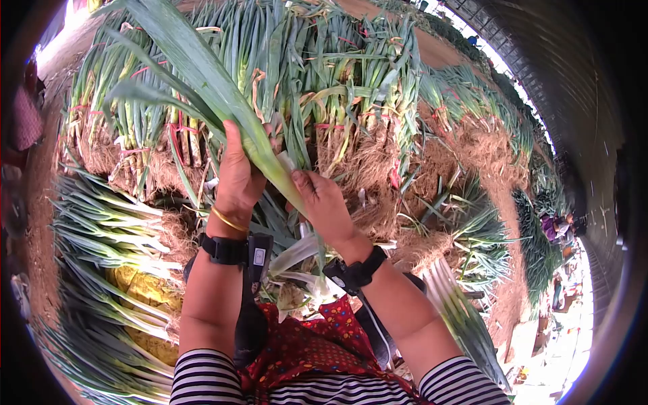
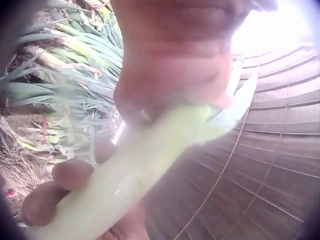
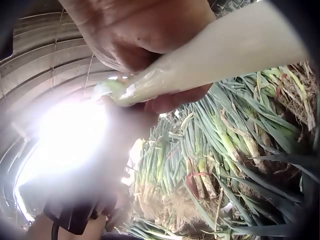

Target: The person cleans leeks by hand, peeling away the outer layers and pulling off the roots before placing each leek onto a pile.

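Note:
A large leek with broad green leaves (image 1: 196, 61) slants across the head view, its pale stalk (image 1: 280, 177) toward the lower right. The left hand (image 1: 239, 175) grips it where the leaves meet the stalk, thumb pointing up along it. Lower down, the right hand (image 1: 324, 206) pinches the stalk between thumb and fingers. In the left wrist view the pale stalk (image 2: 135, 160) runs below the left hand (image 2: 175, 55) to the other hand's fingertips. The right wrist view has the stalk (image 3: 215, 52) crossing under the right hand (image 3: 150, 30).
Bundled leeks with red ties (image 1: 364, 101) stand in rows behind the hands. Loose leeks (image 1: 108, 223) lie in a pile at the left, over a yellow sack (image 1: 145, 290). More leeks (image 1: 466, 317) lie at the lower right. Pale trimmings (image 1: 297, 253) are below the hands.

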`<state>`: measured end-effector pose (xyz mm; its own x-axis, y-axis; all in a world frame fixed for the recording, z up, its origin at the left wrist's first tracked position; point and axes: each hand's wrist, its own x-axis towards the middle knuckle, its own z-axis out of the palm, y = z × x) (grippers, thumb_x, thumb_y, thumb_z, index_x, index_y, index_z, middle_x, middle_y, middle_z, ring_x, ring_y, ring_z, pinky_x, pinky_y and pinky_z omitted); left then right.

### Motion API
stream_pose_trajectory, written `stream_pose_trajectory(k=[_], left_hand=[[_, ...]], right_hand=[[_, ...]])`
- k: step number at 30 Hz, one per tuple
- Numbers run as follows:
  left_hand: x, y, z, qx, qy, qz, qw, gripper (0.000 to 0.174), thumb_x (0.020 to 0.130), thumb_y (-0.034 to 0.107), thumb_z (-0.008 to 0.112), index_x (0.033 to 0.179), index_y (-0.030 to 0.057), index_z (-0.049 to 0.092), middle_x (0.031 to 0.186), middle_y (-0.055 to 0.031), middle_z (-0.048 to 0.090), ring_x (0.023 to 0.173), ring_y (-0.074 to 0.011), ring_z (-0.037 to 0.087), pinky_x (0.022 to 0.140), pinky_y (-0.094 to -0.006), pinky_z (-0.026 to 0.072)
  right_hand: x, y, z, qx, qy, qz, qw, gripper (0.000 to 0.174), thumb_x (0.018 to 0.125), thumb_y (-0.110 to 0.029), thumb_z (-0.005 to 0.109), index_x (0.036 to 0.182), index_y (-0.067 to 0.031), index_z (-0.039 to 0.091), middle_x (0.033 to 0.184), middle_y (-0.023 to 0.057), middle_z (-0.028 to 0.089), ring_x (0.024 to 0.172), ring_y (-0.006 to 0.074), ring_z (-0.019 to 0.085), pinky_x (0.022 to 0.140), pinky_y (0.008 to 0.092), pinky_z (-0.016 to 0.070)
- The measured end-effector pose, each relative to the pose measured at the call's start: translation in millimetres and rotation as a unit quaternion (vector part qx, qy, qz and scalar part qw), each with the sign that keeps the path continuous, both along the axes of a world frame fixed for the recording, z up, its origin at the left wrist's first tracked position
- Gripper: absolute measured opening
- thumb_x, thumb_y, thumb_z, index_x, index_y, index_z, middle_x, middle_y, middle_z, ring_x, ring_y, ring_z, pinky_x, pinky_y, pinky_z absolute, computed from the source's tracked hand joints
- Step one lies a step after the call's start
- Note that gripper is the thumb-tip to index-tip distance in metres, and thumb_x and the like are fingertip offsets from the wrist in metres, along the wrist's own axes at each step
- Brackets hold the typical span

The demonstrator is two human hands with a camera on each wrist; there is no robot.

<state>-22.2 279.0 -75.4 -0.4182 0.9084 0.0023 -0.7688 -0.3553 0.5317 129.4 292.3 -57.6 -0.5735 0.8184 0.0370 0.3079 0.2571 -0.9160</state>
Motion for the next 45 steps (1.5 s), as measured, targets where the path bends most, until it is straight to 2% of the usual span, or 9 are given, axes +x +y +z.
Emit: stream_pose_trajectory(k=[3, 8, 15, 21, 23, 25, 33, 40, 45], left_hand=[[0, -1, -1, 0.05, -0.011, -0.012, 0.999, 0.059, 0.079, 0.063, 0.046, 0.101, 0.0087, 0.052, 0.083, -0.0029, 0.056, 0.072, -0.0155, 0.051, 0.073, -0.0312, 0.0436], [2, -4, -8, 0.155, -0.033, -0.098, 0.983, 0.071, 0.075, 0.072, 0.038, 0.096, 0.0072, 0.055, 0.063, 0.0015, 0.052, 0.062, -0.0143, 0.049, 0.07, -0.0332, 0.0427], [-4, 1, -3, 0.082, -0.066, -0.086, 0.991, 0.069, 0.074, 0.074, 0.036, 0.094, 0.009, 0.052, 0.063, 0.001, 0.05, 0.058, -0.0127, 0.046, 0.063, -0.0288, 0.0429], [-9, -4, 5, 0.101, -0.147, -0.063, 0.982, 0.064, 0.076, 0.069, 0.044, 0.1, 0.0096, 0.054, 0.065, 0.0022, 0.05, 0.058, -0.0101, 0.045, 0.063, -0.0249, 0.0412], [11, -9, 8, 0.047, -0.005, -0.028, 0.999, 0.068, 0.079, 0.069, 0.04, 0.109, 0.0087, 0.051, 0.066, 0.0002, 0.05, 0.058, -0.0114, 0.046, 0.061, -0.0265, 0.0423], [32, -7, -6, 0.034, 0.11, -0.058, 0.992, 0.059, 0.086, 0.058, 0.041, 0.111, 0.0057, 0.049, 0.063, -0.0005, 0.045, 0.056, -0.0122, 0.044, 0.057, -0.0276, 0.0406], [33, 2, -2, -0.025, 0.068, -0.06, 0.996, 0.027, 0.088, 0.037, 0.056, 0.082, 0.0108, 0.05, 0.05, 0.0049, 0.034, 0.042, -0.0082, 0.035, 0.046, -0.0251, 0.0336], [17, 3, -4, -0.042, 0.03, -0.066, 0.997, 0.032, 0.087, 0.035, 0.059, 0.069, 0.0142, 0.043, 0.049, 0.007, 0.031, 0.041, -0.007, 0.031, 0.045, -0.0246, 0.031], [5, 2, -3, -0.027, 0.038, -0.046, 0.998, 0.037, 0.086, 0.035, 0.06, 0.062, 0.016, 0.038, 0.048, 0.0071, 0.031, 0.039, -0.0071, 0.03, 0.044, -0.0252, 0.0309]], right_hand=[[5, 17, -28, 0.263, 0.016, 0.047, 0.964, 0.032, 0.094, -0.028, 0.044, 0.097, 0.0011, 0.058, 0.06, 0.0078, 0.059, 0.05, 0.0129, 0.059, 0.043, 0.0276, 0.0417], [16, 16, -35, -0.218, 0.006, 0.093, 0.971, 0.033, 0.094, -0.027, 0.045, 0.097, 0.0023, 0.061, 0.073, 0.0092, 0.062, 0.059, 0.0141, 0.056, 0.059, 0.0263, 0.0443], [30, 4, -25, -0.426, 0.087, 0.022, 0.9, 0.037, 0.095, -0.03, 0.042, 0.107, 0.0036, 0.053, 0.081, 0.0084, 0.062, 0.069, 0.0151, 0.062, 0.06, 0.0269, 0.0508], [40, -16, -36, -0.281, 0.064, 0.013, 0.958, 0.035, 0.095, -0.025, 0.037, 0.105, 0.0051, 0.051, 0.088, 0.0141, 0.064, 0.073, 0.0205, 0.063, 0.064, 0.0317, 0.0523], [37, -5, -50, -0.049, -0.012, -0.012, 0.999, 0.034, 0.095, -0.021, 0.033, 0.103, 0.0065, 0.051, 0.088, 0.0156, 0.062, 0.076, 0.0223, 0.062, 0.07, 0.0328, 0.0516], [32, 11, -53, -0.35, 0.273, -0.199, 0.874, 0.032, 0.095, -0.024, 0.035, 0.1, 0.0015, 0.052, 0.086, 0.0132, 0.063, 0.074, 0.0229, 0.062, 0.065, 0.0365, 0.0527], [70, 13, -49, -0.353, 0.334, -0.283, 0.827, 0.033, 0.096, -0.026, 0.031, 0.107, -0.0009, 0.05, 0.086, 0.0113, 0.061, 0.078, 0.0222, 0.061, 0.064, 0.0407, 0.0524], [122, 26, -65, -0.38, 0.465, -0.38, 0.704, 0.033, 0.097, -0.028, 0.03, 0.095, -0.0041, 0.053, 0.065, 0.0007, 0.044, 0.049, 0.0107, 0.038, 0.048, 0.0277, 0.036], [144, 24, -67, -0.342, 0.473, -0.388, 0.713, 0.027, 0.096, -0.023, 0.033, 0.095, -0.0052, 0.054, 0.061, -0.0027, 0.037, 0.045, 0.0071, 0.03, 0.043, 0.0233, 0.028]])
